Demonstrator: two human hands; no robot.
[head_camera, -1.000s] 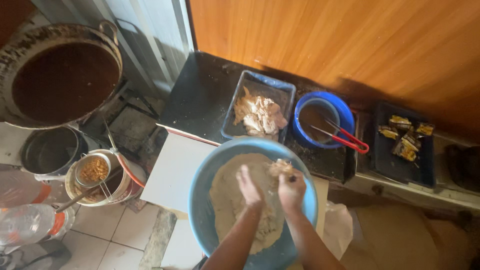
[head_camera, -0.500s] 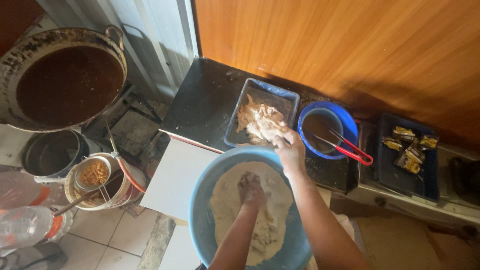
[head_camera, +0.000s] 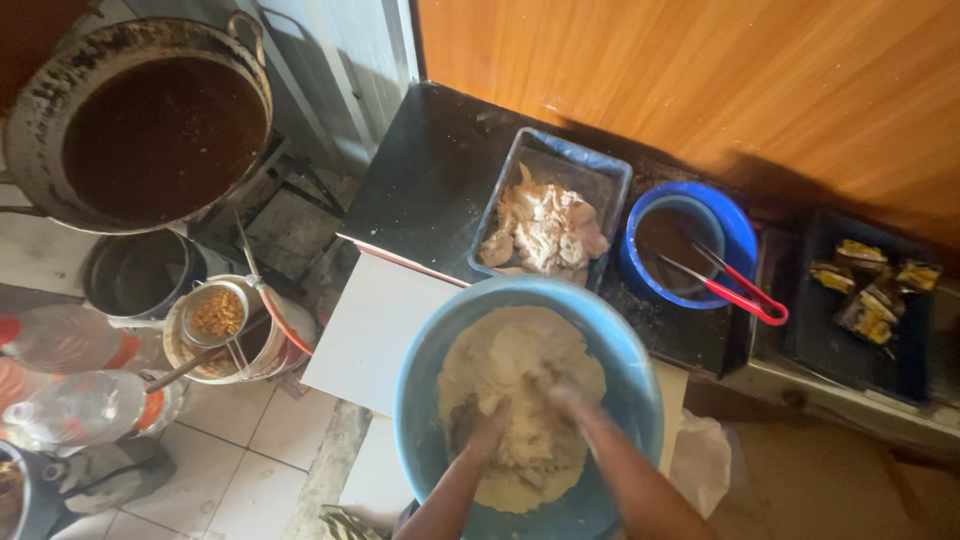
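Nearest the camera, both forearms reached down into a big blue basin (head_camera: 620, 370) holding a mound of pale flour mix (head_camera: 515, 370). The left hand (head_camera: 487, 420) and the right hand (head_camera: 562, 400) were sunk in the mix side by side, palms down and coated; the fingers were buried and blurred, so whether they were clenched, spread or grasping a piece could not be told. The basin sat at the person's front, just below the counter edge, likely so both arms could press downward into it.

Just beyond the basin's far rim, a dark rectangular tray (head_camera: 600, 180) held pale raw meat pieces (head_camera: 545, 230) — close enough for a short reach from tray to flour. To its right stood a blue bowl (head_camera: 735, 225) of dark liquid, with red-handled tongs (head_camera: 735, 290) resting across its rim, handles outward on the right-hand side. Further right, a black tray (head_camera: 900, 350) carried a few small browned pieces (head_camera: 870, 290), kept apart from the raw ones.

On the floor to the left: clear plastic bottles (head_camera: 80, 400), a metal pot with a wire strainer (head_camera: 218, 315) of golden crumbs, an empty dark pot (head_camera: 135, 275). Farthest off, a large blackened wok (head_camera: 150, 120) of dark oil sat on its stand, well away from the flour.
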